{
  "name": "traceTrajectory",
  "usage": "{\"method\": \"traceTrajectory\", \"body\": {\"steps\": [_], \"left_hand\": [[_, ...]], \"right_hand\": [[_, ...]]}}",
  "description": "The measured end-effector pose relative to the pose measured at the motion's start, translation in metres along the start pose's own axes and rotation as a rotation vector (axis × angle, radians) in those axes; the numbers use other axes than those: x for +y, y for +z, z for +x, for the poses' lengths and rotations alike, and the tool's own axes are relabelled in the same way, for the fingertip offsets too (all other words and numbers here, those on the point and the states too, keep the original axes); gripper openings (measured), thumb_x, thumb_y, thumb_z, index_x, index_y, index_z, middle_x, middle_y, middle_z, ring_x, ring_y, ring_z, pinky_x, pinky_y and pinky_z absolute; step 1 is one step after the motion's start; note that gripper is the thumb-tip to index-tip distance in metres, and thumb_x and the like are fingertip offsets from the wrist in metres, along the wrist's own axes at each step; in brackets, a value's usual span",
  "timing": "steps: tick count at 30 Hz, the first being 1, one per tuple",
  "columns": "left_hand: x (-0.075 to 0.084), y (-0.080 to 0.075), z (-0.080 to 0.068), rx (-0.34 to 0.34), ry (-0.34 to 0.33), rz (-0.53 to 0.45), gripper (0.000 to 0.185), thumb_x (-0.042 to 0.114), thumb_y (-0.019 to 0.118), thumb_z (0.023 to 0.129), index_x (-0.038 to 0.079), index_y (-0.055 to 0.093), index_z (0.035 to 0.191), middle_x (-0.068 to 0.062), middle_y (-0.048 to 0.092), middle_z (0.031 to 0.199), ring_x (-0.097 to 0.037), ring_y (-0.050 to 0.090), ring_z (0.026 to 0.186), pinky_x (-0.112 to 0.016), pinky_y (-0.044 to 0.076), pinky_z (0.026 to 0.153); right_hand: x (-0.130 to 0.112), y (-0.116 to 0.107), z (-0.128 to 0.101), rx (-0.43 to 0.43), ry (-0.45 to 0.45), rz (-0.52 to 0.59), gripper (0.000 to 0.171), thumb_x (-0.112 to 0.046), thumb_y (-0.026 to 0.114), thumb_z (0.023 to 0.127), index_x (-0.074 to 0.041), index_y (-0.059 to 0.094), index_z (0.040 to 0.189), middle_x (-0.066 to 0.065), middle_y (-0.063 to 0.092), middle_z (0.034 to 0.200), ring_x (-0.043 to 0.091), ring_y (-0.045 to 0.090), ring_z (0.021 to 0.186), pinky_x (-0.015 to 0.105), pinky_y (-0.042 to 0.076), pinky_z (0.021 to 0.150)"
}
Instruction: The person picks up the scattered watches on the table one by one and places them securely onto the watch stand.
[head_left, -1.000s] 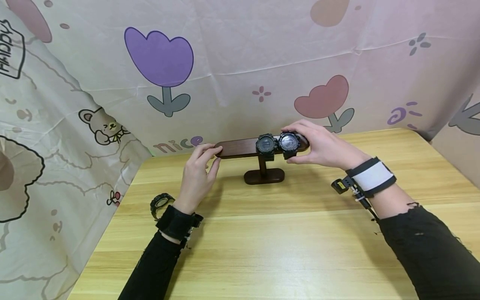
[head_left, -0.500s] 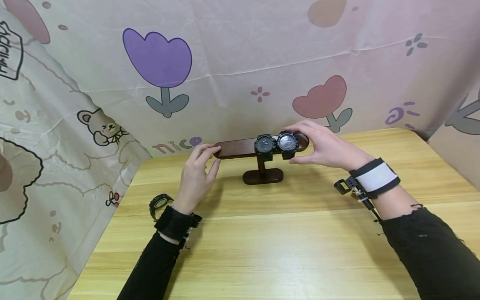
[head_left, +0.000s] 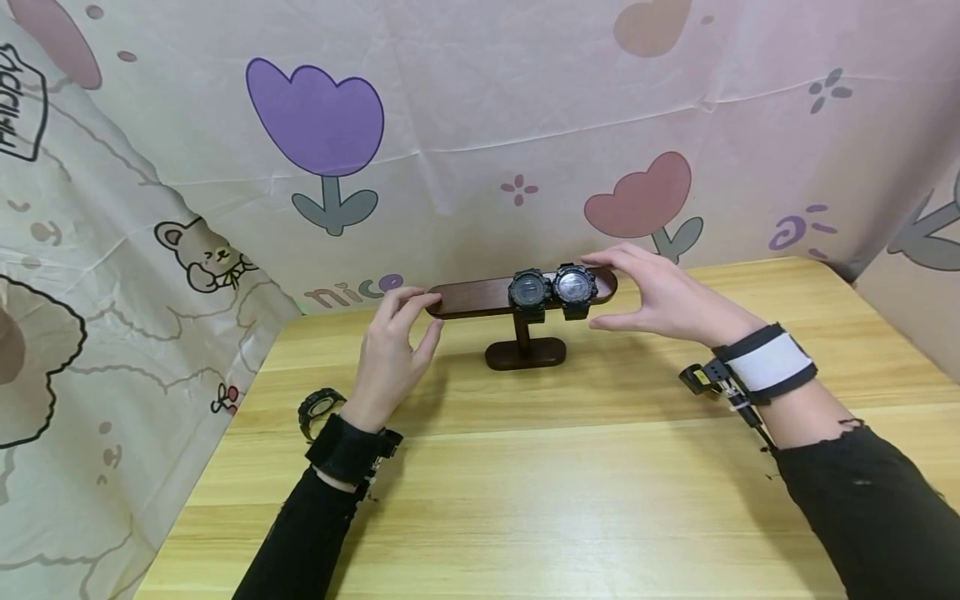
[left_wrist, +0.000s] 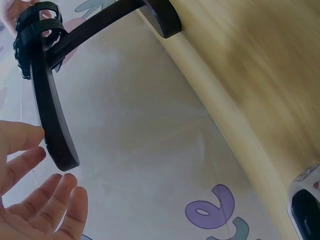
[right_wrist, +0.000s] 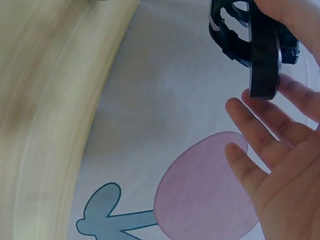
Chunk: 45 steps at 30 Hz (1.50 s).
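Your right hand [head_left: 660, 296] has let go since a second ago: back then it was wrapped over the right end of the watch stand [head_left: 522, 310], now the fingers are spread loose just off that end, holding nothing.

Head view: two black sport watches sit side by side on the stand's crossbar, the right watch [head_left: 575, 289] nearest your right fingers, the middle watch [head_left: 528, 292] over the post. Your left hand [head_left: 392, 354] hovers relaxed at the bar's left tip, fingers uncurled. A third watch [head_left: 319, 408] lies on the wooden table [head_left: 570, 492], left of the stand, by your left wrist.

Left wrist view: your fingertips [left_wrist: 37, 137] are right at the bar tip, contact or a hair off, can't tell.

Right wrist view: open fingers [right_wrist: 260, 135] below the bar end and the strap loops.

Handling guess: the watches look light with flexible rubbery straps, grippy rather than slick; take them by the case sides. The stand looks stiff but tippy on that one post, so steady the bar.
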<state>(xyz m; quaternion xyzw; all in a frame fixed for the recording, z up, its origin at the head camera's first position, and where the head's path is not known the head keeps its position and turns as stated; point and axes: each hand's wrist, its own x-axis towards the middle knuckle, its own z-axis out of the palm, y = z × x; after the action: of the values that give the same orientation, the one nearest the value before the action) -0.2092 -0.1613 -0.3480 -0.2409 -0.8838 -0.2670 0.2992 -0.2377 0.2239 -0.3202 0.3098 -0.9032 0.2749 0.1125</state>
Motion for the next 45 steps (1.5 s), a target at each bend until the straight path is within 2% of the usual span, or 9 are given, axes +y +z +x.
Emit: {"method": "traceTrajectory", "body": {"steps": [13, 22, 29, 37, 45], "left_hand": [[0.02, -0.005, 0.0, 0.009, 0.09, -0.01, 0.033, 0.012, 0.075, 0.1, 0.006, 0.073, 0.132, -0.016, 0.066, 0.13, -0.033, 0.064, 0.121, -0.047, 0.058, 0.1], [0.04, -0.005, -0.004, 0.001, 0.21, -0.023, 0.035, 0.012, 0.077, 0.098, 0.005, 0.073, 0.132, -0.017, 0.07, 0.124, -0.032, 0.067, 0.115, -0.044, 0.06, 0.093], [0.056, -0.002, -0.009, -0.063, 0.253, -0.045, 0.036, 0.013, 0.077, 0.098, 0.007, 0.072, 0.133, -0.013, 0.07, 0.124, -0.028, 0.069, 0.11, -0.039, 0.062, 0.088], [0.071, 0.005, -0.014, -0.135, 0.311, -0.054, 0.036, 0.017, 0.077, 0.1, 0.008, 0.071, 0.134, -0.01, 0.071, 0.127, -0.024, 0.071, 0.116, -0.036, 0.062, 0.098], [0.083, 0.015, -0.022, -0.205, 0.396, -0.062, 0.04, 0.019, 0.078, 0.099, 0.011, 0.07, 0.137, -0.008, 0.07, 0.127, -0.021, 0.071, 0.117, -0.032, 0.06, 0.103]], "right_hand": [[0.004, -0.009, -0.022, -0.011, 0.078, 0.007, 0.085, -0.034, 0.092, 0.086, -0.011, 0.052, 0.157, 0.014, 0.058, 0.15, 0.035, 0.054, 0.142, 0.063, 0.042, 0.12], [0.008, -0.018, -0.04, -0.033, 0.129, 0.01, 0.082, -0.037, 0.089, 0.09, -0.015, 0.051, 0.158, 0.013, 0.056, 0.154, 0.036, 0.052, 0.143, 0.065, 0.042, 0.116], [0.011, -0.024, -0.052, -0.034, 0.152, -0.002, 0.08, -0.036, 0.088, 0.09, -0.016, 0.052, 0.158, 0.015, 0.059, 0.151, 0.038, 0.054, 0.142, 0.067, 0.042, 0.115], [0.022, -0.027, -0.067, -0.025, 0.175, 0.012, 0.077, -0.031, 0.089, 0.09, -0.014, 0.054, 0.156, 0.018, 0.061, 0.151, 0.039, 0.055, 0.14, 0.067, 0.042, 0.113], [0.034, -0.035, -0.086, -0.058, 0.275, 0.02, 0.074, -0.036, 0.084, 0.094, -0.013, 0.052, 0.157, 0.019, 0.061, 0.151, 0.039, 0.054, 0.141, 0.066, 0.043, 0.111]]}}
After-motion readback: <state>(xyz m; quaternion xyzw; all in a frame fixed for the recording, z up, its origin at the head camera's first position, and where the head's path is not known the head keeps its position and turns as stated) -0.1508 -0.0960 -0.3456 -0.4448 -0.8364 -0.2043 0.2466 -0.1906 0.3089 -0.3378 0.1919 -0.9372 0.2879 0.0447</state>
